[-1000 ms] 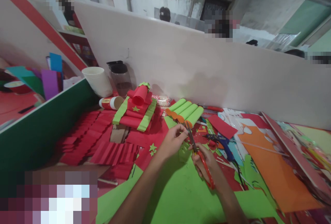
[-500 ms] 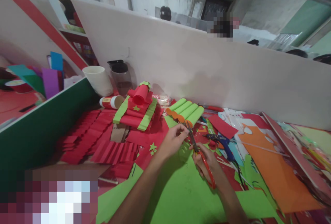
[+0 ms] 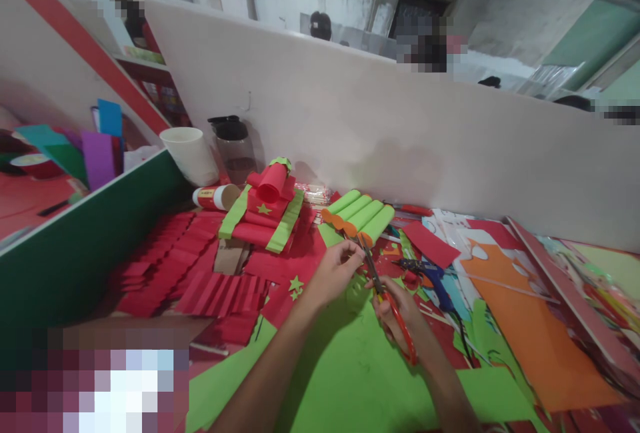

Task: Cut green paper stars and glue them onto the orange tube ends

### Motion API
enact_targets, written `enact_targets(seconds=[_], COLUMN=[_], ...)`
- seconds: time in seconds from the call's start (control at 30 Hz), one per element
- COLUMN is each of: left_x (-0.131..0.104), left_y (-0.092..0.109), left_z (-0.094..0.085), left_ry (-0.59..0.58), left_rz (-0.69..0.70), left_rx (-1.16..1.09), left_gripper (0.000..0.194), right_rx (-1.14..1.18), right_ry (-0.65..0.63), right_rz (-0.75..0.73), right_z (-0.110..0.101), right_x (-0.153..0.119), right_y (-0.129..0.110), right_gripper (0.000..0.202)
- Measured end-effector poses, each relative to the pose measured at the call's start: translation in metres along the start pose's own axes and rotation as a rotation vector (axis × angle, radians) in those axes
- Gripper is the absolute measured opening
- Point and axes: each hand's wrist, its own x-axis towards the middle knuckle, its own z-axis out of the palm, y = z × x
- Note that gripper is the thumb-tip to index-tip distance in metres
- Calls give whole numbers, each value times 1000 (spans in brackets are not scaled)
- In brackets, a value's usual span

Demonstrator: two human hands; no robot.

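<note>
Green divider point(image 3: 95, 240), closing the left edge; left hand point(image 3: 340, 270), fingertips drawn together, contents I cannot tell; green sheet point(image 3: 345, 366), roomiest stretch, under both forearms; scissors point(image 3: 371, 266), tips near green rolls point(image 3: 375, 221), barely moved in half a second, so I judge the stage unchanged; right hand point(image 3: 406, 306), curled round the scissors' handles; blue glue gun point(image 3: 440, 285), crowding the right.

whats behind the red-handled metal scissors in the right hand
Beyond the tips of the red-handled metal scissors are orange-ended green paper rolls; lower down, a flat green paper sheet. Whatever the right hand and the left hand cover there cannot be seen.
</note>
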Motion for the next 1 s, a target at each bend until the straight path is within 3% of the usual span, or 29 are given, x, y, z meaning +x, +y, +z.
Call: enact_targets(seconds=[0.4,1.0], left_x=[-2,-2], left_y=[2,5], left_z=[0,1], left_ry=[4,14], left_rz=[15,27], left_rx=[20,-4], left_gripper=[23,23], right_rx=[-13,3], right_ry=[38,27], right_rz=[22,22], right_z=[0,1], right_x=[3,3], right_y=[12,10], right_gripper=[63,59])
